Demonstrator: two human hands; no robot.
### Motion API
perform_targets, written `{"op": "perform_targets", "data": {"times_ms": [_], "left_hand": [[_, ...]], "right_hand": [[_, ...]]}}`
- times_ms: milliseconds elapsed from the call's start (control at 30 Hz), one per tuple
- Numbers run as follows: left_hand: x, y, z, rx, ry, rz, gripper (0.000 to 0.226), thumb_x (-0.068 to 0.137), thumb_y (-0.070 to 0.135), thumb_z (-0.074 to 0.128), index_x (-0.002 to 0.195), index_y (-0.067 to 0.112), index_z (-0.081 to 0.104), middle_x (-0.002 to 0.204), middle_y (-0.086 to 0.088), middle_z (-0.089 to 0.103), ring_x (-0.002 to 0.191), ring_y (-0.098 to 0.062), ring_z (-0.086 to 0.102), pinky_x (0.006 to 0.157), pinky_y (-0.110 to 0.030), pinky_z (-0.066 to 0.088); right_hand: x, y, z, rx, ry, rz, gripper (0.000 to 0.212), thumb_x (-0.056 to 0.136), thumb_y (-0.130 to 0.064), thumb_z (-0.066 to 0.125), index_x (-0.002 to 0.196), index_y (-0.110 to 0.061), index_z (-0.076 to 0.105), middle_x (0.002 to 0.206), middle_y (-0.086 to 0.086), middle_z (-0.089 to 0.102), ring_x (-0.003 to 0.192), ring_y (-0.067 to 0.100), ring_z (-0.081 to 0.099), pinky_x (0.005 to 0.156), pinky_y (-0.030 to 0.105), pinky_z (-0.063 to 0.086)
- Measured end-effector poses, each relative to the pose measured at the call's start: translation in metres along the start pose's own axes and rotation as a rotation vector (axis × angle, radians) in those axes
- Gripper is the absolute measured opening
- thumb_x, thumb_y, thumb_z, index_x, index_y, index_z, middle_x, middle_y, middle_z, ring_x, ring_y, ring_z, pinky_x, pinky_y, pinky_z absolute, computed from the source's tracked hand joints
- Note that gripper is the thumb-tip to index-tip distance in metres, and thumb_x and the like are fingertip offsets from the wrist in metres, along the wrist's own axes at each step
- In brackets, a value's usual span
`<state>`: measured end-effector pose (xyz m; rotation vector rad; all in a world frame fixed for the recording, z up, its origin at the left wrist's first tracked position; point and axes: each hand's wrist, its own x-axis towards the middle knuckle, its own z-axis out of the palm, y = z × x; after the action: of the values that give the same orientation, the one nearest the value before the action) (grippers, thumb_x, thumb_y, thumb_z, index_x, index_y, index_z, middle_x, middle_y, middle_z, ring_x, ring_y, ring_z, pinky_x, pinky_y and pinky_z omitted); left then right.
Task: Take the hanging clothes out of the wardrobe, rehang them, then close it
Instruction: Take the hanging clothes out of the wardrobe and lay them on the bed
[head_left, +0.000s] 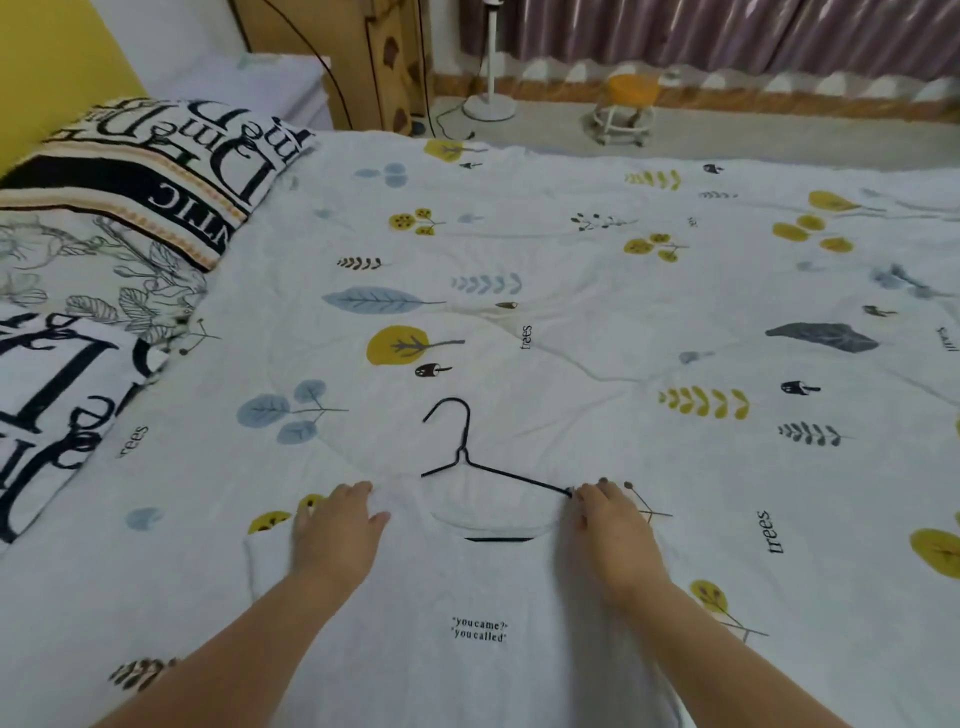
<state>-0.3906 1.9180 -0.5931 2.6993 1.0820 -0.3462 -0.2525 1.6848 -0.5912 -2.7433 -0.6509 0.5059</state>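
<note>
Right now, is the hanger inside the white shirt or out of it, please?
Partly in: the hanger has its hook and right arm outside the white shirt, its bottom bar within the neckline.

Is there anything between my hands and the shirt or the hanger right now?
Nothing visible. Both hands already rest on the white shirt: the left hand on its shoulder, the right hand at the hanger arm's end. The hanger sits partly inside the neck opening.

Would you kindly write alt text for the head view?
Two hands, left hand and right hand, work a black wire hanger into the neck of a white T-shirt lying flat on a leaf-print bedspread; patterned pillows lie far left.
</note>
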Motion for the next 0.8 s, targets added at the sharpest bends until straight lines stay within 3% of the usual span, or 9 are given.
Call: {"op": "perform_targets", "data": {"times_ms": [100,200,300,367,433,567,800], "left_hand": [[-0.006,0.0,-0.002,0.118,-0.086,0.05,0.053,0.099,0.041,0.029,0.147,0.02,0.019,0.148,0.002,0.031,0.135,-0.014,0.031,0.115,-0.04,0.009],[-0.01,0.003,-0.016,0.152,-0.241,0.025,0.059,0.099,0.045,0.027,0.149,0.02,0.009,0.156,0.002,0.015,0.143,-0.016,0.014,0.115,-0.048,0.005],[-0.018,0.012,-0.042,0.175,-0.328,0.055,0.052,0.099,0.044,0.027,0.144,0.019,0.025,0.153,-0.004,0.022,0.14,-0.021,0.023,0.114,-0.046,0.012],[-0.03,0.02,-0.065,0.089,-0.317,0.106,0.044,0.099,0.04,0.03,0.135,0.018,0.039,0.142,-0.005,0.04,0.129,-0.021,0.039,0.107,-0.035,0.028],[-0.045,0.027,-0.089,0.005,-0.286,0.159,0.038,0.099,0.036,0.034,0.13,0.016,0.046,0.133,-0.004,0.049,0.121,-0.02,0.046,0.095,-0.026,0.036],[-0.088,0.033,-0.148,-0.079,-0.216,0.196,0.03,0.097,0.034,0.04,0.118,0.018,0.054,0.123,0.0,0.057,0.112,-0.018,0.052,0.087,-0.025,0.04],[-0.194,0.016,-0.248,-0.144,-0.107,0.211,0.03,0.095,0.033,0.043,0.119,0.02,0.056,0.121,0.002,0.06,0.11,-0.017,0.055,0.089,-0.025,0.042]], "right_hand": [[-0.01,0.001,-0.002,0.037,-0.081,-0.003,0.043,0.096,-0.008,0.03,0.139,-0.011,0.035,0.151,0.004,0.024,0.143,0.017,0.015,0.113,0.03,0.02],[-0.015,-0.006,-0.013,-0.072,-0.197,-0.039,0.053,0.095,-0.003,0.026,0.147,-0.013,0.017,0.157,0.004,0.005,0.146,0.019,-0.002,0.116,0.031,0.008],[-0.024,-0.016,-0.031,-0.097,-0.25,-0.013,0.045,0.092,-0.004,0.032,0.137,-0.008,0.033,0.151,0.01,0.019,0.143,0.024,0.012,0.111,0.033,0.025],[-0.035,-0.026,-0.05,-0.092,-0.282,-0.001,0.037,0.092,-0.008,0.035,0.129,-0.008,0.043,0.139,0.009,0.036,0.131,0.024,0.035,0.1,0.031,0.037],[-0.048,-0.037,-0.073,-0.086,-0.296,-0.016,0.034,0.094,-0.015,0.037,0.125,-0.011,0.049,0.131,0.006,0.047,0.121,0.024,0.046,0.095,0.03,0.039],[-0.081,-0.062,-0.122,-0.106,-0.281,-0.117,0.035,0.095,-0.021,0.041,0.128,-0.014,0.05,0.131,0.007,0.053,0.122,0.023,0.048,0.097,0.027,0.038],[-0.161,-0.113,-0.213,-0.113,-0.254,-0.267,0.035,0.094,-0.025,0.043,0.128,-0.02,0.052,0.129,0.004,0.055,0.119,0.021,0.05,0.093,0.025,0.039]]}}
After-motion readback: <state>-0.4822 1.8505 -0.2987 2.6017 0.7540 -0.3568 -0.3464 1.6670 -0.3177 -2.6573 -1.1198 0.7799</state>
